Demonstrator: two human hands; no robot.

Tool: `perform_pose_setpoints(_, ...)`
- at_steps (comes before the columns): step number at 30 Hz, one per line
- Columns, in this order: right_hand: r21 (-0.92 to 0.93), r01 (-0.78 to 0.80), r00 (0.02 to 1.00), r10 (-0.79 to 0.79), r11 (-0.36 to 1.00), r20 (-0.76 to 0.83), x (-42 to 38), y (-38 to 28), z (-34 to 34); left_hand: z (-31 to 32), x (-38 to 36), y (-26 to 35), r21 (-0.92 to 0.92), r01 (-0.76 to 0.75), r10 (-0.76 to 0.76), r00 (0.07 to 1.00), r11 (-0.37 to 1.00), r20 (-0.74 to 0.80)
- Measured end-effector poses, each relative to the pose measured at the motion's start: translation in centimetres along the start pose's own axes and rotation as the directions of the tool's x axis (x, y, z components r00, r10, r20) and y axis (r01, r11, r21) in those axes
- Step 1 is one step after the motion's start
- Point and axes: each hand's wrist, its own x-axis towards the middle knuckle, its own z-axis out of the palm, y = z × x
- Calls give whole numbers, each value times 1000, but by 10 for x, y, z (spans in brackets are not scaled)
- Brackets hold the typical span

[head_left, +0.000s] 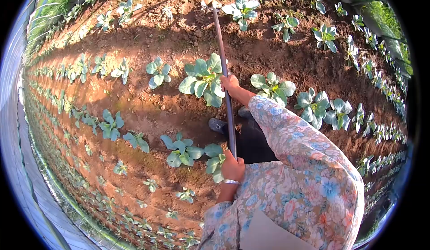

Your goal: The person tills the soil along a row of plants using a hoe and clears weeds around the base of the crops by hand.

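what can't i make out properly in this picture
Head view: the near end of the handle, hidden by the left hand.
Head view: the exact shape of the tool head, too small at the far end.
Head view: part of the farther shoe, hidden by the floral sleeve.
Head view: the rest of the floral clothing, cut off by the bottom edge.

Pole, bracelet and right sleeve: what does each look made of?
Pole: wood or painted metal, I can't tell which; smooth and straight, brownish toward the far end, darker at the near end.
Bracelet: possibly metal; a pale, bright band.
Right sleeve: likely cloth; matte flower print, loose folds.
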Motion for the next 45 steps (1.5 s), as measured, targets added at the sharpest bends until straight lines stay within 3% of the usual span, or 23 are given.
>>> perform_pose_setpoints(6,-121,135,988,-125,983,89,46,-32,-21,-2,30,48,100,-65,65,998,993,5)
perform_pose_setpoints(7,-100,-1,1000,0,995,-9,49,-33,-22,-3,28,47,93,-87,87,996,992,5)
perform_pose_setpoints(8,-211,-75,995,60,975,-77,50,-25,-28,-4,25,43,84,-108,108,994,991,2)
perform_pose_setpoints(10,-166,-173,978,149,971,-147,11,-34,-29,-10,13,32,-16,-168,167,985,986,-34)
perform_pose_setpoints(13,-108,-149,985,139,983,-103,-1,-9,-27,-11,-6,13,27,-74,74,997,997,-1)
perform_pose_setpoints(14,-139,-117,991,106,983,-82,-2,-7,-24,-12,-8,11,19,-88,89,995,996,-37)
perform_pose_setpoints(17,105,-31,999,28,994,24,9,-15,-11,-7,4,0,49,-125,128,989,991,-70)
perform_pose_setpoints(18,104,26,998,-32,994,57,18,-22,-10,0,16,-4,102,-103,107,993,989,-41)
perform_pose_setpoints(19,16,183,969,-183,983,165,53,-11,-15,-2,28,4,79,-85,88,996,993,-29)
perform_pose_setpoints(21,55,283,954,-287,958,84,46,-51,-7,-8,66,31,31,-53,53,999,998,-3)
perform_pose_setpoints(23,-111,282,959,-282,953,10,33,-95,-3,4,116,39,-61,-165,158,983,984,-97)
perform_pose_setpoints(25,-29,259,966,-259,965,3,46,-101,0,9,179,51,-148,-397,363,907,906,-214)
perform_pose_setpoints(27,22,249,968,-250,968,19,69,-101,-2,4,232,80,-570,-49,144,982,820,123)
perform_pose_setpoints(29,-70,233,972,-232,970,18,93,-95,-12,4,256,107,-624,89,126,948,776,292)
perform_pose_setpoints(31,-328,160,986,-167,931,6,114,-63,-35,21,245,116,-464,158,10,940,872,340)
perform_pose_setpoints(32,-282,128,989,-144,951,-37,89,-55,-40,41,232,99,-497,178,-12,948,849,318)
perform_pose_setpoints(34,-267,143,983,-169,953,-78,43,-37,-43,54,195,74,-363,165,-52,952,917,302)
perform_pose_setpoints(36,-237,151,982,-173,960,-77,-8,-7,-44,63,162,40,-421,195,-76,956,886,282)
perform_pose_setpoints(39,-162,79,992,-94,984,-87,-35,-13,-27,50,138,6,-462,-19,78,991,887,107)
perform_pose_setpoints(40,-65,201,979,-202,977,-13,-39,-13,-24,44,140,3,-499,-60,121,988,864,91)
perform_pose_setpoints(43,97,185,982,-182,978,-47,-43,-34,-11,18,147,7,-549,-179,241,970,816,42)
perform_pose_setpoints(45,100,209,977,-203,973,-72,-49,-42,-9,9,146,14,-523,-241,288,958,818,10)
